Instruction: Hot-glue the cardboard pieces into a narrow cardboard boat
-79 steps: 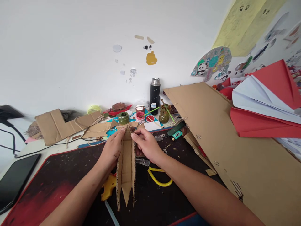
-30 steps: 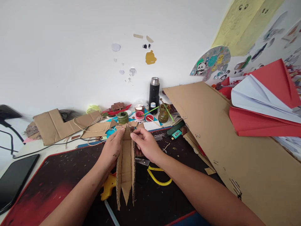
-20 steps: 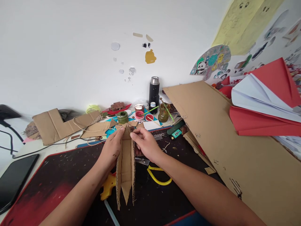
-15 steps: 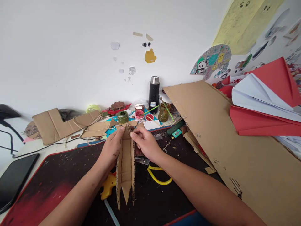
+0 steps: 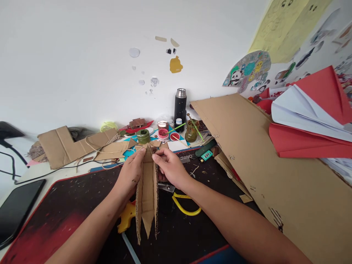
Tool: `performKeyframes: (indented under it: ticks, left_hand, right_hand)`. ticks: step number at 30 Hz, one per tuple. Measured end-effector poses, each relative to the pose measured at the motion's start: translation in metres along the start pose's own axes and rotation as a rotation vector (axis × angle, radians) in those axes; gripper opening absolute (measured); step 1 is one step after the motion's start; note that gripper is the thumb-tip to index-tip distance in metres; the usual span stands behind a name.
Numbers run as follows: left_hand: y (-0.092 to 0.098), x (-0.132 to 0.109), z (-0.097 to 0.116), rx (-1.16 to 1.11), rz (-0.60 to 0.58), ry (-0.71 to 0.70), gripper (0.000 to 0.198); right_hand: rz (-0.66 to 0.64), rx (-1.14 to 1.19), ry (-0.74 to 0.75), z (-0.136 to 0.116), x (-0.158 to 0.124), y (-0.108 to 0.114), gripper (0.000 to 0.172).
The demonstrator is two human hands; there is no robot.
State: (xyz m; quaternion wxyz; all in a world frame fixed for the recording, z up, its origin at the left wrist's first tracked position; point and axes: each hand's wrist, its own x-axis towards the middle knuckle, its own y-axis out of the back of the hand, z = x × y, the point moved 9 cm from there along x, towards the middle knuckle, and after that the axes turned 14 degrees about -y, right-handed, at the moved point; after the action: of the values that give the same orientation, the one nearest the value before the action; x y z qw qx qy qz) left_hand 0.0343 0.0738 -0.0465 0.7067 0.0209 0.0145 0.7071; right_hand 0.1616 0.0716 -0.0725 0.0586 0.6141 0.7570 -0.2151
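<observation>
A long folded cardboard piece [image 5: 147,194] is held between both hands over the dark desk mat. Its two side walls stand up along a flat middle strip, and its near end splits into points. My left hand [image 5: 131,169] grips the left wall near the far end. My right hand [image 5: 171,168] pinches the right wall at the same end, the thumb on top. Under and beside the cardboard lie a yellow glue gun [image 5: 127,217] with a pale glue stick and scissors with a yellow handle [image 5: 187,211]. The fingers' undersides are hidden.
Open paint jars [image 5: 143,136] and a black thermos [image 5: 180,106] stand at the back by the wall. Cardboard scraps [image 5: 66,146] lie at the left, near a phone [image 5: 19,212]. A large cardboard sheet [image 5: 275,176] leans across the right side, with red and white folded paper [image 5: 310,121] on it.
</observation>
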Motion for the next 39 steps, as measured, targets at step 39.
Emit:
performKeyframes:
  ticks: [39]
  left_hand:
    - [0.0042, 0.0008, 0.0046, 0.069, 0.050, -0.034, 0.053]
  right_hand:
    - [0.017, -0.015, -0.026, -0.0013, -0.0028, -0.0004, 0.014]
